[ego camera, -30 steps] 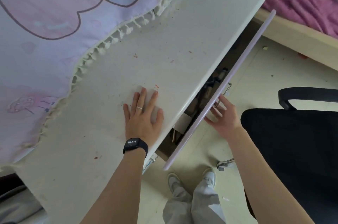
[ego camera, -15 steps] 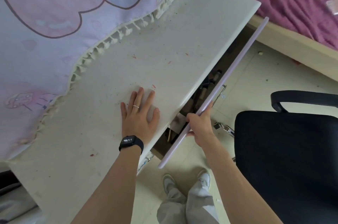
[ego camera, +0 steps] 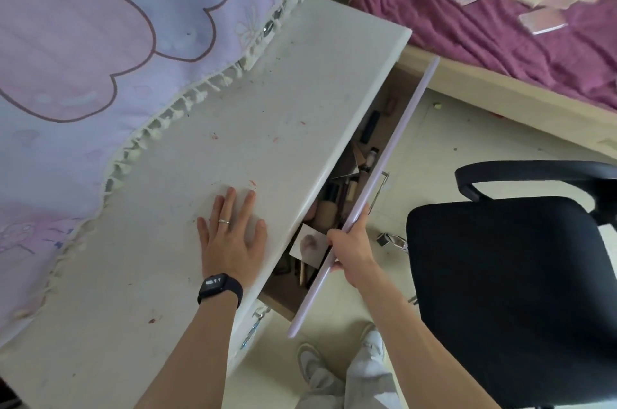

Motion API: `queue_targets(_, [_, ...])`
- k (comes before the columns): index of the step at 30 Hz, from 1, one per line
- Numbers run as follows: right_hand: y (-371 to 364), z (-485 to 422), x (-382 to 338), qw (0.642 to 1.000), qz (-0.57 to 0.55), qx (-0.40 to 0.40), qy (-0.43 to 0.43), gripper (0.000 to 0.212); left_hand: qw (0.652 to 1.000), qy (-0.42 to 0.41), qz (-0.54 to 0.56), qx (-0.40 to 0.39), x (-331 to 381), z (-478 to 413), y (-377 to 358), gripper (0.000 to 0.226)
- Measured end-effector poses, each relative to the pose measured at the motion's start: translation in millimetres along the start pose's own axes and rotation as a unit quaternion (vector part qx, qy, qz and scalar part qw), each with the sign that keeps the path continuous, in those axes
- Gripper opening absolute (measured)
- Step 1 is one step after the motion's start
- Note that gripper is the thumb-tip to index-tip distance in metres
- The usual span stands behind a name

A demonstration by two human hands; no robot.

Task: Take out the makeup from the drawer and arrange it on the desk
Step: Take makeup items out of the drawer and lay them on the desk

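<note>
The white desk [ego camera: 233,141] runs diagonally, with a drawer pulled partly out under its right edge. The drawer has a pale lilac front [ego camera: 397,148]. Inside it lies makeup [ego camera: 347,188]: several bottles, tubes and dark sticks, plus a small square mirror or card [ego camera: 309,246]. My left hand [ego camera: 232,235] lies flat on the desk top, fingers spread, with a ring and a black watch on that arm. My right hand [ego camera: 350,248] grips the top edge of the drawer front, fingers curled over it.
A black office chair [ego camera: 507,291] stands close on the right. A pink and lilac tasselled cloth [ego camera: 100,57] covers the desk's back part. A bed with a purple blanket [ego camera: 500,34] and scattered cards is beyond. My feet [ego camera: 337,362] are on the tiled floor.
My right hand left the metal handle and took hold of the drawer front's top edge. The drawer has slid further out, showing more of the makeup. My left hand stayed flat.
</note>
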State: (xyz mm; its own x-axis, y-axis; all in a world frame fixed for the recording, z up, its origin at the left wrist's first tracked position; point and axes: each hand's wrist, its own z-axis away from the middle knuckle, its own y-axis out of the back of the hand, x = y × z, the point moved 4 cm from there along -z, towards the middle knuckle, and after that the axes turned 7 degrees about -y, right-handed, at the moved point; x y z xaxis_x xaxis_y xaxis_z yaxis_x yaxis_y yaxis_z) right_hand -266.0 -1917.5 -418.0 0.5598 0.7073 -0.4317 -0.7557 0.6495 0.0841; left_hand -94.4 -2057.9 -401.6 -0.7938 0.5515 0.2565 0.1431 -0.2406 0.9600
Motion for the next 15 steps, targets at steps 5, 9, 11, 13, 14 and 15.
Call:
queue_targets(5, [2.7,9.9,-4.4,1.0,0.023,-0.012,-0.007,0.1,0.999,-0.015,-0.038,-0.011,6.9,1.3,2.7,0.06])
queue_targets(9, [3.9,19.2,-7.8,0.999,0.03,-0.021,-0.013,0.101,0.992,-0.106,-0.068,-0.005,34.8,7.7,7.7,0.052])
queue_targets(11, [4.7,20.7,-8.1,0.999,0.027,-0.025,-0.011,0.101,0.983,-0.168,-0.063,-0.029,57.8,17.1,3.5,0.054])
queue_targets(13, [7.3,21.1,-6.4,0.999,0.018,-0.024,-0.009,0.101,0.97,-0.226,-0.065,-0.059,81.6,25.1,-5.4,0.055])
queue_targets(14, [9.8,20.4,-4.2,1.0,0.014,-0.023,-0.007,0.1,0.961,-0.254,-0.076,-0.073,92.4,28.4,-9.9,0.055])
queue_targets(15, [13.2,19.2,-1.6,1.0,0.014,-0.021,-0.004,0.1,0.952,-0.275,-0.101,-0.089,101.1,31.8,-14.6,0.055])
